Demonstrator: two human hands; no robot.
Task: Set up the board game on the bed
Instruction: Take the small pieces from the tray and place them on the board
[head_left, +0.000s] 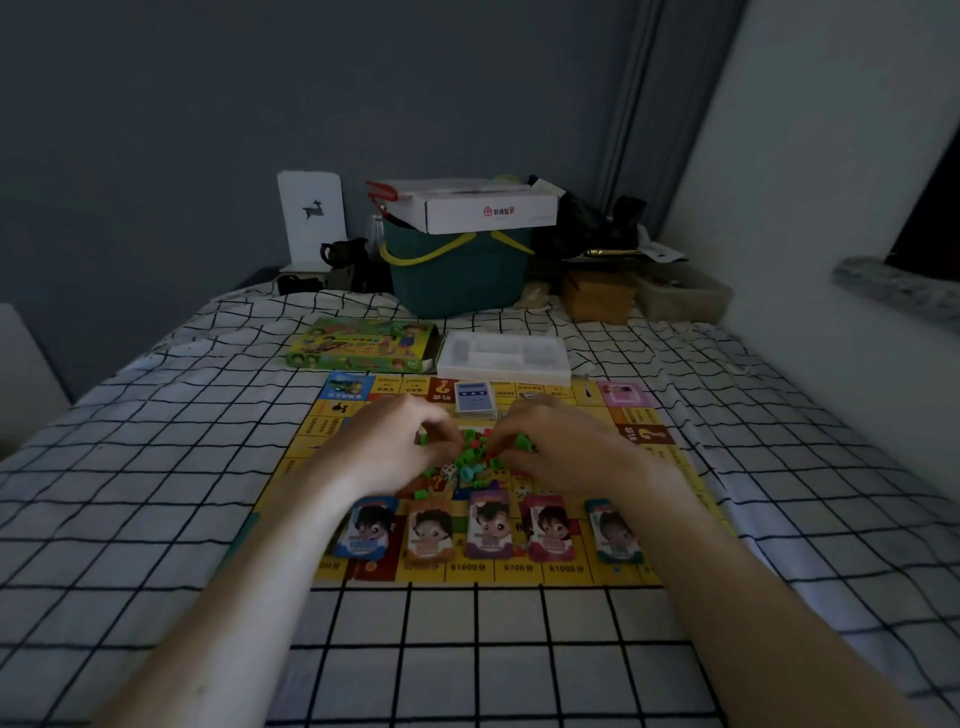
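Setup well along, small pieces still unsorted.

Board (670, 467) laid flat on the bed (156, 467); five character cards (491, 525) in a row just nearer than both hands; one blue deck (474, 397) just beyond the fingertips. Left hand (400, 447) and right hand (561, 447) curled into one heap of green and red pieces (470, 457) between them, apparently pinching some, exact hold unclear. Two dice (449, 472) visible. Open box (363, 345) and one tray (504, 356) farther off.
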